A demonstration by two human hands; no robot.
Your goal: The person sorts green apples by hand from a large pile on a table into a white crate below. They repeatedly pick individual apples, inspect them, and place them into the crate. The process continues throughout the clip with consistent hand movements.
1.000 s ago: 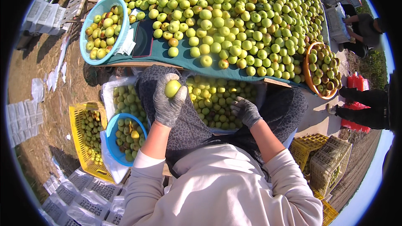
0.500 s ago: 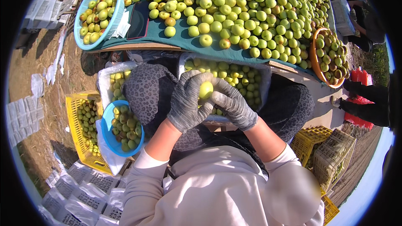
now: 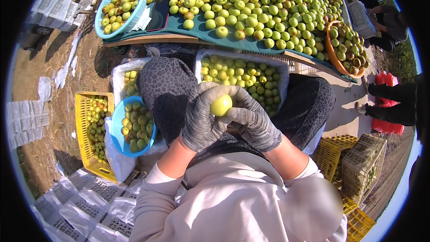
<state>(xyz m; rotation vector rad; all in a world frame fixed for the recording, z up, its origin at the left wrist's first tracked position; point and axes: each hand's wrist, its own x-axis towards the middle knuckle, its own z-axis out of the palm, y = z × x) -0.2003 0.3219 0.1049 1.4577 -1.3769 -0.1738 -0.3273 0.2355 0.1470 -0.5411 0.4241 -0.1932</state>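
Observation:
Both my hands wear grey striped knit gloves and meet in front of my body. Between them is a small, smooth yellow-green apple [image 3: 221, 105]. My left hand [image 3: 200, 118] closes around its left side, fingers curled over the top. My right hand [image 3: 254, 119] presses on it from the right, with the thumb beneath the fruit; some fingertips are hidden behind it. Just beyond the hands, between my knees, stands a lined crate [image 3: 286, 69] full of similar apples [image 3: 260, 79].
A teal-covered table [image 3: 197, 33] bears a broad heap of apples, a dark tablet-like item [image 3: 158, 15], a light-blue basket [image 3: 99, 20] and an orange basket [image 3: 331, 47]. At left are a blue basin [image 3: 117, 127] and a yellow crate [image 3: 83, 130]. Another person's legs [image 3: 394, 103] stand at right.
The apple and both hands sit slightly lower in the view, and the fingers have shifted around the fruit. The surroundings have moved a little as the view turned.

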